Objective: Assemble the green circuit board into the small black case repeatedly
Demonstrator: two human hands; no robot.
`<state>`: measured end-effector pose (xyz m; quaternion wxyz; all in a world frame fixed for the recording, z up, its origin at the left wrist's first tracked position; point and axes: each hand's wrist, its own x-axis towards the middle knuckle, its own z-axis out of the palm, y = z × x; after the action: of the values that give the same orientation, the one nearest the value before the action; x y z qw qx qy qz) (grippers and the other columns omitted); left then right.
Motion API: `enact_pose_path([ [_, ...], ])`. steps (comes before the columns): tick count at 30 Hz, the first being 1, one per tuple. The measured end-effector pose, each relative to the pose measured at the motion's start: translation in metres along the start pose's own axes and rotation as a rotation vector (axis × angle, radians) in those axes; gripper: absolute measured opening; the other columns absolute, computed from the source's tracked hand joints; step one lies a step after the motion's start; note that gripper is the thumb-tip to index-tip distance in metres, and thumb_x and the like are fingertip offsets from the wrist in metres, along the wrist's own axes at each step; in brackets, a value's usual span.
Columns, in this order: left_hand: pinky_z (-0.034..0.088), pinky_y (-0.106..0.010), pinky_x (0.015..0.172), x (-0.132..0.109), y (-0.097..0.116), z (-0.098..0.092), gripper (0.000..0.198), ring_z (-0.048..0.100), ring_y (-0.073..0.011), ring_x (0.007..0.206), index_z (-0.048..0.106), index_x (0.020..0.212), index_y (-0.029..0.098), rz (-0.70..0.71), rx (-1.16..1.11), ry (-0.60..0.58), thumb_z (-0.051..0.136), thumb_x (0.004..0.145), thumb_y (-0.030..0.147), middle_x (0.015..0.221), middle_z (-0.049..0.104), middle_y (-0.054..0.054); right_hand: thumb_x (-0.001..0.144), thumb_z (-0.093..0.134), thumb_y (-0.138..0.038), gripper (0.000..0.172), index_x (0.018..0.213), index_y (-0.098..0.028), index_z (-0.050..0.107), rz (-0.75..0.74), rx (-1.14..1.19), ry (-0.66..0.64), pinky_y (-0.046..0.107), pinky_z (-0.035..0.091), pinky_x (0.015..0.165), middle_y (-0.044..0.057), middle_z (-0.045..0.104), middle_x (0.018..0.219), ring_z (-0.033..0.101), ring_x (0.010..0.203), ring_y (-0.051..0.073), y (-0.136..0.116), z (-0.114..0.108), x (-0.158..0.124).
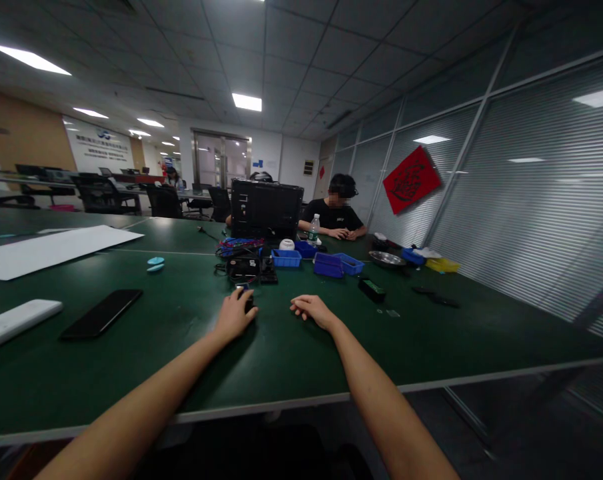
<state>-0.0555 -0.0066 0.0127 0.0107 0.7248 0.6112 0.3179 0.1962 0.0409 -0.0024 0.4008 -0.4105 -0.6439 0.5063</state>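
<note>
Black object [250,304] under your left grip [235,315]
I can't tell whether you pinch it; your right grip [315,309], loosely spread, is apart.

One left hand [235,315], one right hand [315,312]: two in total. Phone [102,314]: one. White block [21,323]: one. White sheet [56,251]: one. Pale-blue discs [156,268]: two. Bottle [314,229]: one. Ball [286,245]: one. Black panel [268,208]: one. Blue bins [328,265]: at least four, overlap making exact count uncertain. Yellow bin [444,265]: one. Metal bowl [387,259]: one. Green-topped box [371,290]: one. Flat black pieces [444,301]: two. Red signs [412,179]: two. Other people [337,217]: at least two. Chairs [101,195]: several, too dark to count.
</note>
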Motion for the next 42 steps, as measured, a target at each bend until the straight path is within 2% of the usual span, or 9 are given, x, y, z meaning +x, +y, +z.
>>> enact_pose_path([
  [5, 0.043, -0.031, 0.086, 0.006, 0.023, 0.027, 0.051, 0.055, -0.0164, 0.097, 0.043, 0.122, 0.019, -0.005, -0.399, 0.067, 0.054, 0.072, 0.022, 0.123, 0.043, -0.01, 0.073, 0.053, -0.038, 0.031, 0.091, -0.014, 0.06, -0.037, -0.099, 0.133, 0.018, 0.037, 0.039, 0.006, 0.062, 0.08, 0.054, 0.057, 0.011, -0.004, 0.003, -0.001],
  [10, 0.047, -0.028, 0.077, 0.013, 0.007, 0.032, 0.044, 0.059, -0.0126, 0.079, 0.047, 0.117, 0.014, -0.251, -0.459, 0.107, 0.05, 0.073, 0.017, 0.112, 0.051, -0.012, 0.074, 0.05, -0.048, 0.051, 0.111, -0.014, 0.053, -0.127, -0.47, 0.331, 0.026, 0.044, 0.067, 0.008, 0.059, 0.096, 0.056, 0.08, 0.016, -0.013, 0.017, -0.005],
  [15, 0.045, -0.026, 0.076, 0.012, 0.004, 0.029, 0.042, 0.059, -0.0115, 0.077, 0.048, 0.115, 0.014, -0.283, -0.438, 0.093, 0.049, 0.073, 0.018, 0.109, 0.053, -0.011, 0.068, 0.055, -0.053, 0.075, 0.131, -0.017, 0.034, -0.104, -0.864, 0.311, 0.032, 0.038, 0.084, 0.012, 0.049, 0.118, 0.046, 0.107, 0.023, -0.021, 0.053, -0.01],
  [18, 0.045, -0.027, 0.077, 0.011, 0.008, 0.027, 0.042, 0.058, -0.0117, 0.076, 0.048, 0.114, 0.014, -0.284, -0.427, 0.073, 0.049, 0.072, 0.018, 0.108, 0.054, -0.011, 0.072, 0.053, -0.043, 0.073, 0.134, -0.015, 0.026, -0.06, -1.007, 0.284, 0.034, 0.037, 0.085, 0.013, 0.048, 0.12, 0.045, 0.108, 0.025, -0.024, 0.066, -0.011],
  [23, 0.044, -0.026, 0.076, 0.011, 0.008, 0.027, 0.044, 0.058, -0.0129, 0.078, 0.048, 0.115, 0.015, -0.281, -0.43, 0.044, 0.05, 0.072, 0.02, 0.107, 0.056, -0.011, 0.076, 0.048, -0.034, 0.064, 0.132, -0.013, 0.027, 0.065, -1.092, 0.394, 0.033, 0.04, 0.079, 0.014, 0.052, 0.114, 0.048, 0.103, 0.025, -0.027, 0.046, -0.011],
  [28, 0.044, -0.026, 0.076, 0.011, 0.005, 0.03, 0.044, 0.057, -0.0129, 0.079, 0.047, 0.116, 0.015, -0.277, -0.428, 0.024, 0.05, 0.072, 0.021, 0.107, 0.056, -0.01, 0.074, 0.05, -0.04, 0.064, 0.129, -0.012, 0.03, 0.211, -1.117, 0.522, 0.035, 0.041, 0.077, 0.016, 0.05, 0.113, 0.049, 0.101, 0.027, -0.025, 0.018, -0.011],
  [33, 0.043, -0.027, 0.076, 0.011, 0.006, 0.028, 0.044, 0.057, -0.013, 0.078, 0.047, 0.116, 0.015, -0.273, -0.417, 0.021, 0.05, 0.072, 0.022, 0.107, 0.056, -0.01, 0.073, 0.051, -0.043, 0.067, 0.129, -0.015, 0.028, 0.259, -1.117, 0.51, 0.035, 0.041, 0.076, 0.016, 0.047, 0.114, 0.05, 0.1, 0.026, -0.024, 0.018, -0.01],
  [37, 0.043, -0.027, 0.076, 0.01, 0.005, 0.028, 0.044, 0.057, -0.013, 0.077, 0.048, 0.115, 0.016, -0.272, -0.41, 0.025, 0.05, 0.072, 0.022, 0.106, 0.057, -0.01, 0.075, 0.048, -0.042, 0.062, 0.128, -0.017, 0.03, 0.251, -1.079, 0.527, 0.034, 0.04, 0.076, 0.014, 0.045, 0.115, 0.048, 0.101, 0.025, -0.028, 0.019, -0.011],
  [42, 0.044, -0.027, 0.075, 0.01, 0.005, 0.029, 0.044, 0.057, -0.0124, 0.075, 0.048, 0.116, 0.017, -0.271, -0.425, 0.02, 0.05, 0.072, 0.022, 0.106, 0.057, -0.009, 0.078, 0.043, -0.04, 0.057, 0.128, -0.017, 0.033, 0.141, -0.959, 0.664, 0.034, 0.039, 0.077, 0.014, 0.045, 0.115, 0.048, 0.101, 0.026, -0.032, 0.012, -0.012],
])
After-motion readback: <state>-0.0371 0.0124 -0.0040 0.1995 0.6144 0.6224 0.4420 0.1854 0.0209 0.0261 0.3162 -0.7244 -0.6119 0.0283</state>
